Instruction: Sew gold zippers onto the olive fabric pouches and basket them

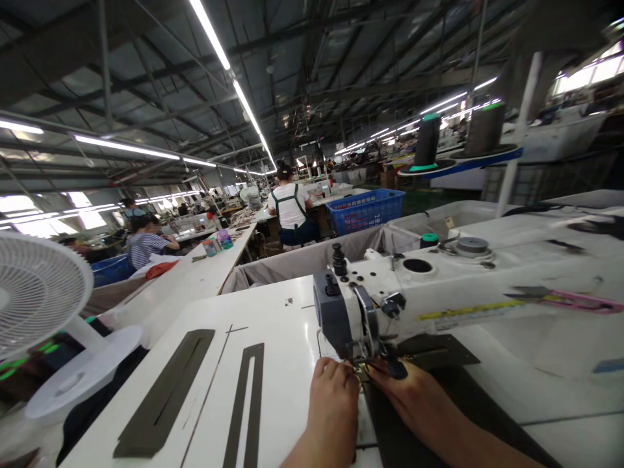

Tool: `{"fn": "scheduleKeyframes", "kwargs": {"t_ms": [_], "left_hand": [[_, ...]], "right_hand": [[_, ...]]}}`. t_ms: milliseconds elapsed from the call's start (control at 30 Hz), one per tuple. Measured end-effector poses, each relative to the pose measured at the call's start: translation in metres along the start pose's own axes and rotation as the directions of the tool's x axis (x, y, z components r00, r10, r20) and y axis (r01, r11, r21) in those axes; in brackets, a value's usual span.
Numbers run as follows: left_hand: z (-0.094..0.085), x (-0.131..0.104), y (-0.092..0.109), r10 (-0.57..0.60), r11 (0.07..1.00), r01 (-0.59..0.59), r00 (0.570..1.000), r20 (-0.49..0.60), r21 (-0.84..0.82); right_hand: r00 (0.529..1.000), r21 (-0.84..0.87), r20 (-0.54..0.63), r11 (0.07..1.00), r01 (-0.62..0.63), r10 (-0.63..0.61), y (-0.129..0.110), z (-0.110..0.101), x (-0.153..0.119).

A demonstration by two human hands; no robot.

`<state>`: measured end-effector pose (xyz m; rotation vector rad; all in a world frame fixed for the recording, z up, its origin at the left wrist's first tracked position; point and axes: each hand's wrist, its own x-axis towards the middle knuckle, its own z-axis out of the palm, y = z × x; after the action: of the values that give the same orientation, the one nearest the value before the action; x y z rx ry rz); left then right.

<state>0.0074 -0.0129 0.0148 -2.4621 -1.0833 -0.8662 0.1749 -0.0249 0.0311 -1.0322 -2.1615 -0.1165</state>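
Both of my hands are at the needle area of a white sewing machine (341,305). My left hand (333,396) has its fingers curled together just left of the presser foot; what the fingertips pinch is too small to make out. My right hand (414,390) lies on a dark olive fabric piece (448,403), its fingertips close under the machine head and partly hidden by it. Another dark strip (439,351) lies behind my right hand. On the white table at left are a stack of dark panels (166,390) and a slotted dark strip (246,403).
A white fan (39,299) stands at the left edge. Pink-handled snips (580,300) lie on the machine arm. Thread cones (428,143) stand at upper right. Beyond are a blue basket (365,211), a seated person in a white shirt (290,201) and another in stripes (146,247).
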Motion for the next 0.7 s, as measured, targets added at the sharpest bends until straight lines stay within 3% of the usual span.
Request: {"fn": "scheduleKeyframes", "kwargs": {"t_ms": [400, 700], "left_hand": [[-0.003, 0.001, -0.002, 0.031, 0.999, -0.031, 0.998, 0.053, -0.012], [-0.016, 0.001, 0.002, -0.049, 0.997, 0.06, 0.982, 0.18, -0.056]], "right_hand": [[1.0, -0.054, 0.025, 0.999, 0.0, 0.002, 0.002, 0.002, -0.002], [0.999, -0.138, 0.024, 0.99, -0.02, 0.024, 0.01, 0.013, -0.012]]}}
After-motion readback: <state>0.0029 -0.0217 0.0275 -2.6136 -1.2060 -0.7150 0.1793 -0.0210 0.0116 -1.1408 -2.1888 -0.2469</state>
